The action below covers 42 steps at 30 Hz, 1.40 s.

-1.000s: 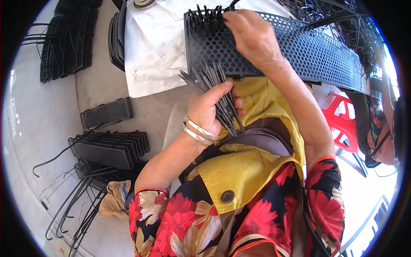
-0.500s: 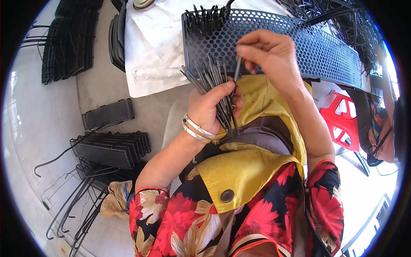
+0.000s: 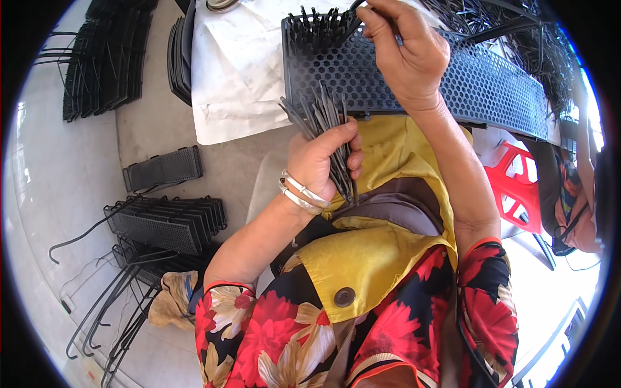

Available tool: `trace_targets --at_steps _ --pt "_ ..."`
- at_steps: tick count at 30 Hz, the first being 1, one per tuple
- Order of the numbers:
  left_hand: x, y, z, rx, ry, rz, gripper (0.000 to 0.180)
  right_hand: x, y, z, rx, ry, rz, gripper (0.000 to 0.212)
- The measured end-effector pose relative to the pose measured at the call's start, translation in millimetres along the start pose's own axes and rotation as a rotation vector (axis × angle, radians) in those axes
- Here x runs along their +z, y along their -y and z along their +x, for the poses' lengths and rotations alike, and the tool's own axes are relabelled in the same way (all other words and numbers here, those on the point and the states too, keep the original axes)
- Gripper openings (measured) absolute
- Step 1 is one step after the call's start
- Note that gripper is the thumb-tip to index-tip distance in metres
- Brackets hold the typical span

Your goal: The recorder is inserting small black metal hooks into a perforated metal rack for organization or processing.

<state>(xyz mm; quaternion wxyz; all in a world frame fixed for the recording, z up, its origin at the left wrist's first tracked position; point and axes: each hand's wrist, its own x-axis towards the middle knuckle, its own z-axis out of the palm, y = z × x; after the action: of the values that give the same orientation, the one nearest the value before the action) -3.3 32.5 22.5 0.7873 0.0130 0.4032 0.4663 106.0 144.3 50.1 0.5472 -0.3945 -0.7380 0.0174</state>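
1. Dark pins (image 3: 326,139): your left hand (image 3: 320,161) clenches the bundle above your lap.
2. Your right hand (image 3: 404,55), back from the bundle, pinches one pin at the perforated panel's (image 3: 491,84) filled corner.

One head-worn fisheye view — looking steeply down, close over the lap.

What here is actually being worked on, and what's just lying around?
In use:
left hand gripping a bundle of dark rods
right hand pinching one rod at the perforated black panel
rods standing in the panel

Lying about:
stacked panels
wire hooks
white sheet
red stool
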Motion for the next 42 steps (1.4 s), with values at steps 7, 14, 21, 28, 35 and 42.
trace_targets --at_steps 7,14,21,28,35,42 --pt "0 -2 -1 0.002 -0.015 0.003 0.012 4 4 -1 -0.073 0.011 -0.074 0.012" --pt "0 0 1 0.011 0.002 0.005 0.012 43 -32 -11 -0.317 -0.408 0.494 0.014" --pt "-2 0 2 0.034 -0.006 -0.015 0.013 7 -3 -1 -0.18 0.217 -0.062 0.022" --pt "1 0 3 0.053 0.005 0.006 0.013 34 -33 -12 -0.218 -0.316 0.407 0.013" --pt "0 1 4 0.057 0.001 0.004 0.013 5 -19 -25 -0.106 0.324 -0.074 0.014" --pt "-2 -1 4 0.065 0.149 0.027 0.012 -30 14 -28 0.752 0.762 0.551 0.014"
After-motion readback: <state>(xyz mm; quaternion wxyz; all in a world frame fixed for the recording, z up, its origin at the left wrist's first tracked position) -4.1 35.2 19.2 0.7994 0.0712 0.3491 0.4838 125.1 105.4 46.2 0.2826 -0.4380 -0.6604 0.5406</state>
